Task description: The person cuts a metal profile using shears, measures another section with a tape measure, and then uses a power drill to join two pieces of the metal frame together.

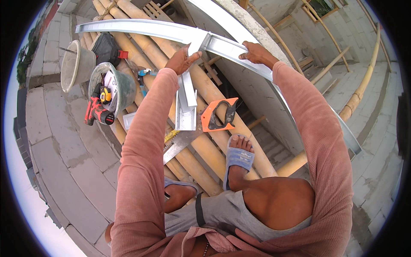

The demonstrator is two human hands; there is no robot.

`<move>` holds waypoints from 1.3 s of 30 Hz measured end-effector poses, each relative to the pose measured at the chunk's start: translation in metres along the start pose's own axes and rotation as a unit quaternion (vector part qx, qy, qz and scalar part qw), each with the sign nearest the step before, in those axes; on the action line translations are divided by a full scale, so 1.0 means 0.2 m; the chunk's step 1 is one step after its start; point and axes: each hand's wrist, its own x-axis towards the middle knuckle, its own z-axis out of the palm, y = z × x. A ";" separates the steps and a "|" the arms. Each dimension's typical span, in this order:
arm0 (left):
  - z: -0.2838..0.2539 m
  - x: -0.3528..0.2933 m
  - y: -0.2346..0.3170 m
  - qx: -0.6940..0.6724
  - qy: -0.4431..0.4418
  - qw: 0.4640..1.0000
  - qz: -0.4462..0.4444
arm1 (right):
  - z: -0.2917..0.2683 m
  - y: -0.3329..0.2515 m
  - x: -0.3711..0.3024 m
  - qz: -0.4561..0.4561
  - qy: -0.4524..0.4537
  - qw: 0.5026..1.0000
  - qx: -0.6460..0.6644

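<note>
A long silvery metal channel (141, 26) stretches across in front of me, from the far left toward the lower right. My left hand (183, 61) is closed around a short metal channel piece (198, 43) that sits crosswise against the long one. Farther right, my right hand (259, 55) grips the edge of the long channel, fingers over its rim. Just below my left hand, a short channel offcut (187, 92) rests over another offcut (186, 121) on the bamboo. Whether the upper offcut joins the held piece is hidden by my hand. A handsaw (219, 115) with an orange handle lies nearby.
Bamboo poles (205, 158) form the platform under my sandalled feet. At left stand a bucket (128, 92) with a red drill (99, 112) and yellow tape measure (105, 95), another bucket (87, 60), and a black case (107, 48). Blue-handled snips (142, 78) lie beside them. A deep gap opens at right.
</note>
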 end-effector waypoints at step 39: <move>-0.08 0.08 0.17 0.109 -0.027 0.989 -0.097 | 0.05 0.00 0.04 0.027 -0.003 0.998 0.055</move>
